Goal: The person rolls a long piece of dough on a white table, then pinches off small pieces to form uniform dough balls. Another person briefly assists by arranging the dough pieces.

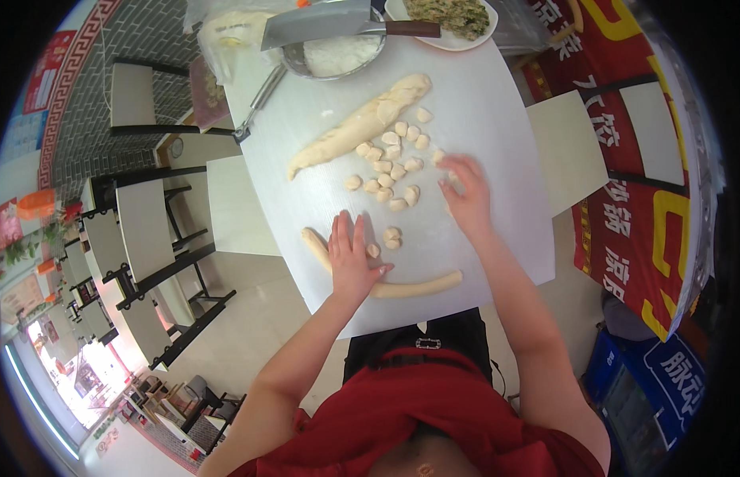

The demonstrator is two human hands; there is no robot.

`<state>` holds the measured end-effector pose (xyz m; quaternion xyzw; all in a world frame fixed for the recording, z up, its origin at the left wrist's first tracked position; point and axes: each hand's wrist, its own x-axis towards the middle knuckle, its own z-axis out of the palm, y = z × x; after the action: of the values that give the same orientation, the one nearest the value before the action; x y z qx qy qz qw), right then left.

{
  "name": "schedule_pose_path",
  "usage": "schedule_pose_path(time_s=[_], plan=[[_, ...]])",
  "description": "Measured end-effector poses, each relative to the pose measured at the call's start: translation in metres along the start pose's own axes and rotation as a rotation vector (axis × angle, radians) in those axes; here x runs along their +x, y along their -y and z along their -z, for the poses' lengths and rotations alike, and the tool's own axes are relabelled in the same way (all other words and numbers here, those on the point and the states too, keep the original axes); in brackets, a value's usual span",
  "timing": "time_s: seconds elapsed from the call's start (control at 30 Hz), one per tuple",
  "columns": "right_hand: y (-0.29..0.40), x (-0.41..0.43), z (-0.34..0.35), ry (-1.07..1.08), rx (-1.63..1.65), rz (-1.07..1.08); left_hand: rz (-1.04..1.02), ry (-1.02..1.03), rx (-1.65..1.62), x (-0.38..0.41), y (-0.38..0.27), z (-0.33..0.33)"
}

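My left hand (349,259) lies palm down over a long dough rope (417,287) near the table's front edge. The rope's middle is hidden beneath it, and a small dough piece (373,250) sits beside its fingers. My right hand (470,200) is at the right of the scattered dough pieces (385,167), thumb and fingers apart. One cut piece (438,156) lies by its fingertips, and another shows partly between finger and thumb. Two more pieces (392,237) touch each other between the hands. Farther back rests a thick, uncut dough log (364,128).
A cleaver (322,27) lies across a metal bowl of flour (340,56). Right of it stands a white plate (492,30) of minced filling (450,16). A metal-handled tool (265,89) is at the table's left edge. Stools (567,149) flank the white table (501,244).
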<state>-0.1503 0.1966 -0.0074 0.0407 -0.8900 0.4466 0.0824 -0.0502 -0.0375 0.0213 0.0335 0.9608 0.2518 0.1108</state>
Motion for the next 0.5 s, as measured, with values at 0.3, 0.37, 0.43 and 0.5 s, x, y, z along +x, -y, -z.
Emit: schedule_pose_path(time_s=[0.3,0.37,0.43,0.5], plan=[[0.045,-0.005,-0.057,0.255,-0.355,0.291,-0.129,-0.158,0.13,0.074,0.023,-0.011],[0.041,-0.035,-0.033,0.409,-0.398,0.335,-0.234,-0.04,0.155,0.059,0.028,-0.013],[0.015,-0.038,-0.013,0.369,-0.529,0.333,-0.376,0.024,0.127,0.052,0.018,-0.013],[0.003,-0.031,-0.01,0.314,-0.564,0.287,-0.436,0.037,0.131,0.071,0.006,-0.018]])
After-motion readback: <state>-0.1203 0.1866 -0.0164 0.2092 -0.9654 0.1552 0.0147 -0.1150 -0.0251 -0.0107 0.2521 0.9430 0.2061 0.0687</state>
